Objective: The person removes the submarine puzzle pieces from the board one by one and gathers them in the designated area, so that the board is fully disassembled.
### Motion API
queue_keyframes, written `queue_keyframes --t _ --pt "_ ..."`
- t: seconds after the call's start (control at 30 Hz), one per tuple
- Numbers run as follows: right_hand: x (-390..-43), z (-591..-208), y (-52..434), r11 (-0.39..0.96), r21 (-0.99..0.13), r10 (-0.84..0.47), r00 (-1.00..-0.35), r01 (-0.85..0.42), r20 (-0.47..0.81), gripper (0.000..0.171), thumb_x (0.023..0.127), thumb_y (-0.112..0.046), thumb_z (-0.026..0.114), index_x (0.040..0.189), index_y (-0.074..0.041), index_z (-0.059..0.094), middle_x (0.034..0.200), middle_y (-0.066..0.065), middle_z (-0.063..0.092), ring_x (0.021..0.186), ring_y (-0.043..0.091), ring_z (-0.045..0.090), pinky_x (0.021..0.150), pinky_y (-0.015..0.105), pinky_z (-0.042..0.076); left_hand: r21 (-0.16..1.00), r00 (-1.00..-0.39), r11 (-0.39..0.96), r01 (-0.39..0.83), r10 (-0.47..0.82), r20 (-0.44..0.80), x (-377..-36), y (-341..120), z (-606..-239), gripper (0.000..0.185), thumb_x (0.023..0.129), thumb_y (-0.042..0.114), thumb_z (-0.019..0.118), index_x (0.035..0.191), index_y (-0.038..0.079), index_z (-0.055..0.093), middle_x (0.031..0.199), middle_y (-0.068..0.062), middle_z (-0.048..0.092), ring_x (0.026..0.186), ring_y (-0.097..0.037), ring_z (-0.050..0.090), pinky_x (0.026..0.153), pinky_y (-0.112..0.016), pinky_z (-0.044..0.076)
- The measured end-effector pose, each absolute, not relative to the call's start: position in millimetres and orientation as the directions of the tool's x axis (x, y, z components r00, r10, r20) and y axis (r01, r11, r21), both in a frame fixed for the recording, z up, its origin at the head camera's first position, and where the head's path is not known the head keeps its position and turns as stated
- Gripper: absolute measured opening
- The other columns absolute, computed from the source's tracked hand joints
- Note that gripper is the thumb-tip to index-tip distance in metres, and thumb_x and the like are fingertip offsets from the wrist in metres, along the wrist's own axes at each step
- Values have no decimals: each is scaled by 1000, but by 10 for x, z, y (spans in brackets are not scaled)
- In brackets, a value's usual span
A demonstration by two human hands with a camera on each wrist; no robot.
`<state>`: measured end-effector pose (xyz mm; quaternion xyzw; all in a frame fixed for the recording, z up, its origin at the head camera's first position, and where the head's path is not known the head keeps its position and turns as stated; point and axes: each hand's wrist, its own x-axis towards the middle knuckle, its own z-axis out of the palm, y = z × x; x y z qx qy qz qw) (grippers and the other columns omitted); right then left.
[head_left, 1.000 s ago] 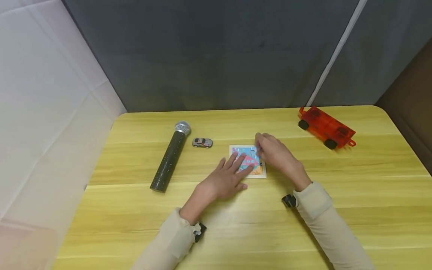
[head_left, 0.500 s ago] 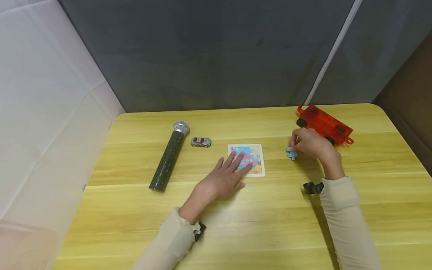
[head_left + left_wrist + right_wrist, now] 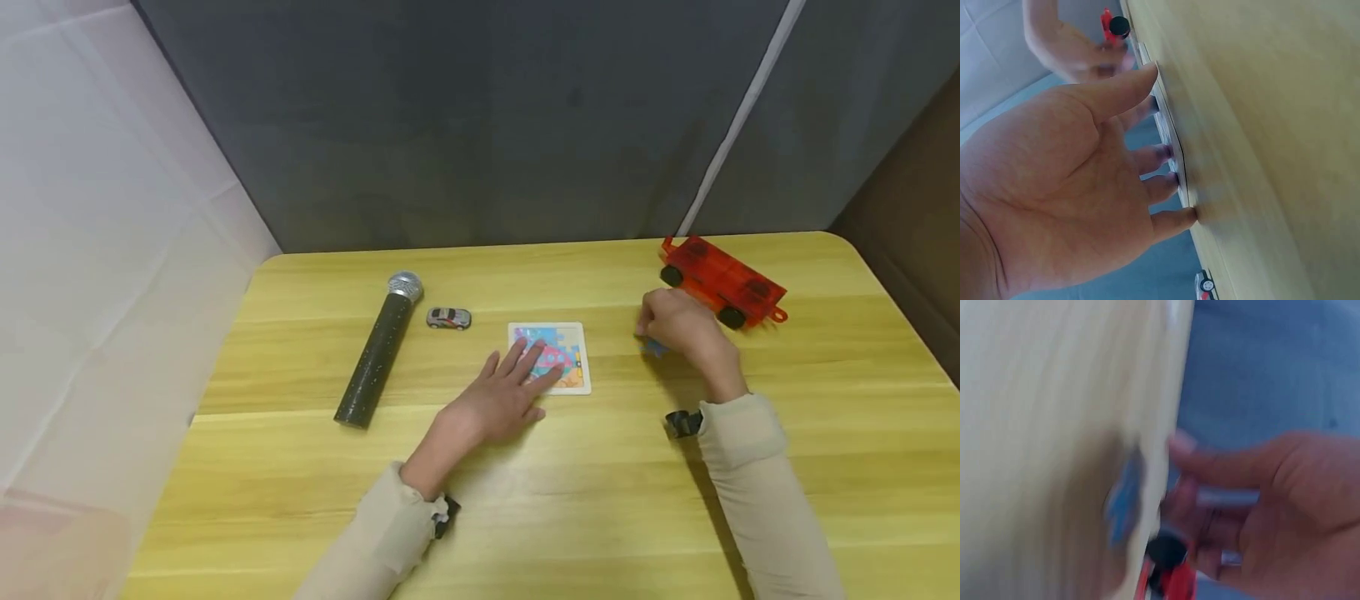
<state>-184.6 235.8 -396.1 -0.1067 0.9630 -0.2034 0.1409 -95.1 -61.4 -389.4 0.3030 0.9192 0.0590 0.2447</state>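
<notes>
My left hand (image 3: 498, 400) lies with spread fingers across a small square jigsaw puzzle (image 3: 573, 335) in a white frame, its fingertips on the pieces. A pale bare patch shows in the puzzle's upper right corner. In the left wrist view the fingertips rest along the frame's edge. My right hand (image 3: 682, 323) hovers to the right of the puzzle, fingers loosely bent. Under it a blue puzzle piece (image 3: 655, 347) lies on the table, partly hidden by the hand. The right wrist view, though blurred, shows this blue piece (image 3: 1124, 499) apart from the thumb and fingers.
A red transparent toy wagon (image 3: 723, 279) with black wheels stands just behind my right hand. To the left of the puzzle are a small silver toy car (image 3: 448, 318) and a black microphone (image 3: 378, 354) with a silver head. A dark partition (image 3: 465, 125) rises behind the table.
My right hand carried the blue piece from the puzzle's upper right corner to the table on the right, let it go, and has shifted slightly left. My left hand stays in place.
</notes>
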Motion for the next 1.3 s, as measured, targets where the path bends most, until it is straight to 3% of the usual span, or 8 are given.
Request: queue_keyframes --t 0.17,0.3,0.37,0.53,0.77,0.87,1.0,1.3 --pt "-1700 -3769 1725 787 -518 -458 -879 -334 -130 11 105 0 68 98 2 77 98 15 75 90 29 64 87 47 57 257 -721 833 489 552 -417 -929 -622 -3891 63 118 35 49 177 31 26 184 -22 -5 172 -38 -6 139 -56 11" --pt "-1654 -3794 1389 831 -472 -431 -877 -295 -210 14 107 -6 68 106 3 78 112 17 75 102 30 67 90 49 61 256 -732 851 459 525 -434 -912 -628 -3885 62 119 36 48 176 35 25 183 -24 -9 172 -38 -9 139 -55 10" --pt "-1629 -3844 1332 858 -444 -393 -887 -259 -242 13 107 -7 69 106 3 78 113 17 73 102 30 67 84 47 61 248 -727 851 462 524 -444 -901 -614 -3900 62 119 37 47 176 37 25 183 -24 -8 172 -38 -8 139 -55 11" --pt "-1646 -3939 1290 833 -475 -400 -902 -283 -164 9 105 -2 71 97 2 71 99 15 71 86 25 63 74 39 57 201 -728 855 478 514 -454 -894 -615 -3911 62 119 39 46 176 38 23 184 -23 -7 172 -37 -6 139 -54 13" --pt "-1703 -3933 1287 774 -549 -419 -905 -316 -70 19 100 7 70 84 -2 65 82 11 69 72 18 59 68 31 52 183 -730 854 486 513 -451 -922 -615 -3872 61 119 40 44 177 37 23 183 -23 -8 172 -37 -7 139 -54 14" --pt "-1691 -3844 1331 733 -611 -440 -893 -299 -90 16 101 4 73 89 -2 65 82 10 72 68 17 63 67 29 52 187 -724 851 490 517 -456 -925 -601 -3867 61 119 41 43 177 37 22 183 -24 -8 171 -38 -8 139 -54 12" --pt "-1663 -3616 1490 653 -697 -482 -872 -296 -81 9 101 2 75 102 0 66 83 15 75 64 25 68 68 32 54 187 -726 850 493 520 -450 -936 -584 -3873 62 119 41 43 177 37 20 183 -23 -9 171 -38 -9 139 -55 11" --pt "-1773 -3679 2172 800 -566 -419 -860 -199 -290 12 101 0 72 90 -2 69 71 10 64 61 18 54 63 32 46 224 -733 849 478 526 -431 -931 -602 -3893 63 119 37 44 177 37 20 183 -24 -8 172 -39 -7 139 -54 10"
